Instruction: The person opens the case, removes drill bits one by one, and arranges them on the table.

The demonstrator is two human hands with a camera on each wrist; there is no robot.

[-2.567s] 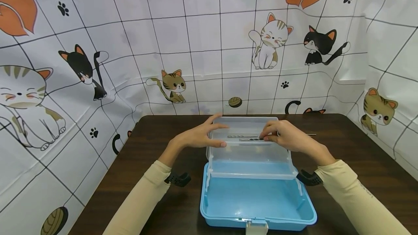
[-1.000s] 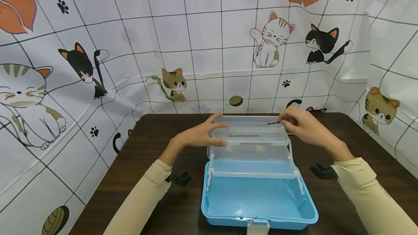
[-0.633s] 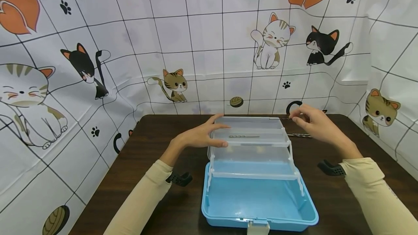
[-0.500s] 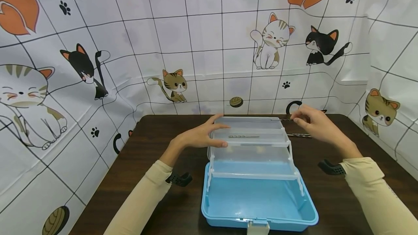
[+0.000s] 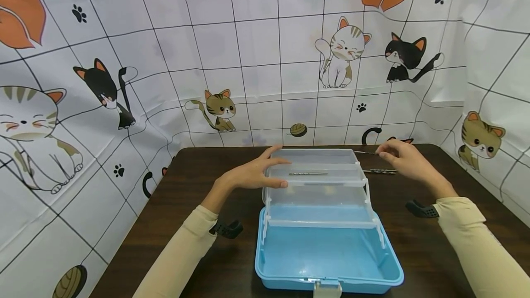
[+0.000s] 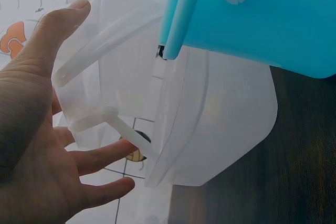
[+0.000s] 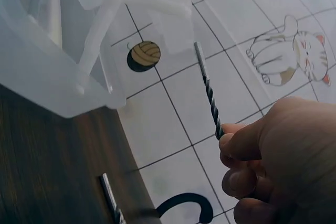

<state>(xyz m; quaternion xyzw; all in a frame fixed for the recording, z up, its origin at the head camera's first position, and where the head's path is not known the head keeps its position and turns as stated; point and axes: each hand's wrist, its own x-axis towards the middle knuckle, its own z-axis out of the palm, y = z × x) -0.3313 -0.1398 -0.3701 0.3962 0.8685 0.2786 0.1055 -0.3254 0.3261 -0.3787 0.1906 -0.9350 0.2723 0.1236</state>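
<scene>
My right hand (image 5: 407, 160) pinches a drill bit (image 7: 211, 95) by its fluted end, off to the right of the raised tray; the plain shank points toward the box. At the tray's left end my left hand (image 5: 252, 169) is spread, fingers extended behind and thumb in front of the clear plastic tray (image 6: 113, 77). Another drill bit (image 5: 308, 173) lies lengthwise in the upper tray. The light-blue toolbox (image 5: 327, 282) stands open with its tiered trays lifted over the bare blue base.
More drill bits (image 5: 380, 171) lie on the dark wooden table (image 5: 198, 164), just right of the box. A white latch (image 5: 327, 289) hangs at the box front. Behind the table rises a cat-print wall covering (image 5: 256, 77).
My right hand has lifted one drill bit out of the upper tray and carried it right, past the tray's end. The other bit stays in the tray, and my left hand keeps its place.
</scene>
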